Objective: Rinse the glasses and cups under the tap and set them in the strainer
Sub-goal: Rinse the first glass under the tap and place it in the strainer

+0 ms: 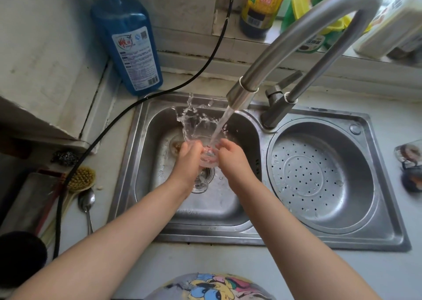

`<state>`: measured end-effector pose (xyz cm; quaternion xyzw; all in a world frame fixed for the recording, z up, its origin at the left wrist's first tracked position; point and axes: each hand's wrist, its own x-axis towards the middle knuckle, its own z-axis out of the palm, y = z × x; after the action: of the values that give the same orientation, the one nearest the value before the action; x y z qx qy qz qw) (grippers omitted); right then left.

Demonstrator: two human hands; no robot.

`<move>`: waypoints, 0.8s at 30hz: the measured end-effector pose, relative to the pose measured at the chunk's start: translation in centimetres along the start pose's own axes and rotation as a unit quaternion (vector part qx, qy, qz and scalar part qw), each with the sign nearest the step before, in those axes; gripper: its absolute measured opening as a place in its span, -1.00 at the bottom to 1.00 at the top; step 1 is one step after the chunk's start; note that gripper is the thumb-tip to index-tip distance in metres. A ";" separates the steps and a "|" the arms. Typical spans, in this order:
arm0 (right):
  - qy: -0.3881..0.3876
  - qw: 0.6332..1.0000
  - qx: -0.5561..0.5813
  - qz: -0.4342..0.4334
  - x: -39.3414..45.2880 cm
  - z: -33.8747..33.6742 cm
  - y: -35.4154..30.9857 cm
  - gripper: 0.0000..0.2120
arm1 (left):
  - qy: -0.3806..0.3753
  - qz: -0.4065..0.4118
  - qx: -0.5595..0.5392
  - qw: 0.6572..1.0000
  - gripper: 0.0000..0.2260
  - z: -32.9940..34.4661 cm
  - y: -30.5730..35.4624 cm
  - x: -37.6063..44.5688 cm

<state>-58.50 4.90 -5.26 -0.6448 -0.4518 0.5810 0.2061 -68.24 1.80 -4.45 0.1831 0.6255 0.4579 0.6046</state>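
- Presently, a clear glass (209, 157) is gripped from its left side by the left hand (190, 154), over the left basin of the sink (127, 162).
- The glass is met by the stream from the tap (242, 94), with water splashing upward, so rinsing is judged under way.
- Its right side is clasped by the right hand (230, 153), fingers curled.
- Further right, the perforated strainer (319, 176) holds nothing yet; every placement appears left to do.
- Other cups are not seen.
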 end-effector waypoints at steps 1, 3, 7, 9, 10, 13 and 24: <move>0.003 1.000 -0.019 -0.001 0.0 -0.4 -0.2 -0.54 | 0.001 0.011 0.040 0.999 -0.80 0.0 0.0 0.0; 0.025 0.997 -0.063 -0.040 0.0 -1.0 -0.2 -0.57 | -0.014 0.016 0.111 0.994 -0.75 -0.2 0.1 0.3; 0.078 0.976 -0.151 -0.137 -0.3 -1.5 -0.1 -0.72 | -0.015 -0.037 0.099 0.994 -0.80 -0.7 0.7 0.8; 0.076 0.975 -0.158 -0.136 0.1 -1.6 0.1 -0.86 | -0.012 -0.025 0.110 0.993 -0.84 -0.8 0.7 0.8; 0.066 0.978 -0.162 -0.117 0.4 -1.6 0.0 -0.88 | -0.012 -0.015 0.123 0.992 -0.84 -0.9 0.7 0.9; -0.008 0.979 -0.202 -0.037 0.8 -1.5 -0.5 -0.70 | -0.021 0.014 0.180 0.983 -0.76 -1.2 0.7 1.2; -0.174 0.982 -0.070 0.031 0.9 -1.8 0.6 -0.66 | 0.012 0.068 0.264 0.962 -0.65 -1.7 -0.6 1.3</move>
<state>-56.70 5.80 -5.79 -0.5608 -0.4997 0.6574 0.0606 -69.87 1.96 -5.93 0.3732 0.7170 0.3189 0.4949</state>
